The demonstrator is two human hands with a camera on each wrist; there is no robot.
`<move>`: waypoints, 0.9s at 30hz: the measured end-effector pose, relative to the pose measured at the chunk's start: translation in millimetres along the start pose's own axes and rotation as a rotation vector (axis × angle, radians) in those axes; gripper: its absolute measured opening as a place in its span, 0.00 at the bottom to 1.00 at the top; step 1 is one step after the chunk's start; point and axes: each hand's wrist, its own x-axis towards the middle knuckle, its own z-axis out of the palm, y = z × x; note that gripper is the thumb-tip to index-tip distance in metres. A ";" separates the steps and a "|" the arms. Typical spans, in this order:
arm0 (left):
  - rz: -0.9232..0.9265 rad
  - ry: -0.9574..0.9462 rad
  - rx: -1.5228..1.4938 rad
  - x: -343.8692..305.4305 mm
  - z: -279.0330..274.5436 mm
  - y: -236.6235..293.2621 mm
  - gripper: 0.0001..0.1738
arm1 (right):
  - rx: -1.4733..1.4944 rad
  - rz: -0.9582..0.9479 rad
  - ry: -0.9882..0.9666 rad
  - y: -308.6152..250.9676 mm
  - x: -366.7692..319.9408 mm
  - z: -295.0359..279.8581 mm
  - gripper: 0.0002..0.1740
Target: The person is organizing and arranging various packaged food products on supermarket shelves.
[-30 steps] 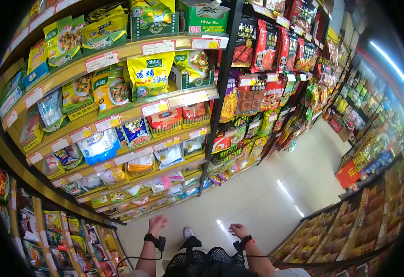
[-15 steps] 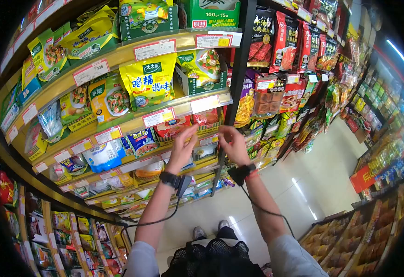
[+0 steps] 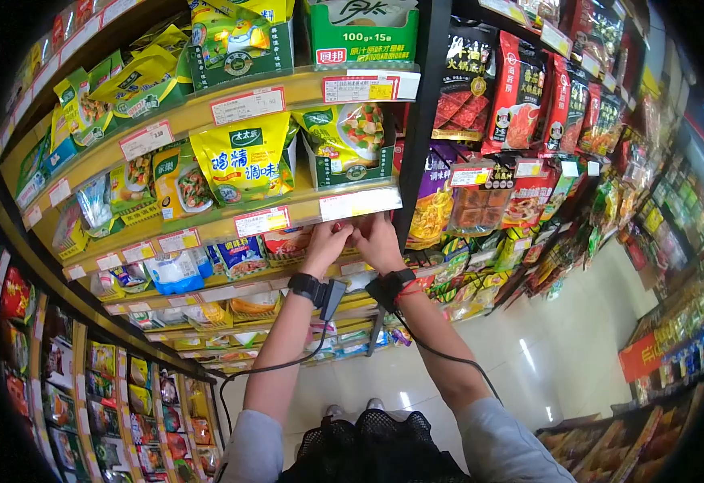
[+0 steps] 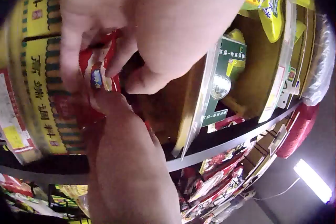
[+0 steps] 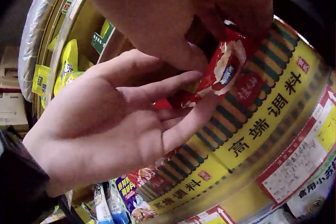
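Red packet (image 5: 227, 71) held in left grip (image 3: 326, 248), right grip (image 3: 378, 245); yellow carton (image 5: 249, 129) beside.

Your left hand (image 4: 144, 19) at the top and right hand (image 4: 125, 150) at the bottom appear, through blur, to grip a red packet (image 4: 96, 77) left of centre, near striped yellow boxes (image 4: 38, 77).

Both arms stretch forward and converge on the red packet (image 5: 226, 69). The left forearm (image 3: 275, 362) comes in from the packet's left, the right forearm (image 3: 440, 346) from its right. At the packet's left side, the left hand (image 5: 105, 108) pinches it, palm turned toward it and fingers (image 5: 191, 124) gently bent. The right hand (image 3: 380, 241) grips from the packet's right, fingers curled in against it. Both wrists sit close to the packet, apart from each other.
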 end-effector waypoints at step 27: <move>0.355 0.305 -0.131 -95.0 41.7 58.7 0.19 | 0.579 0.018 0.170 -38.2 -47.8 -47.8 0.29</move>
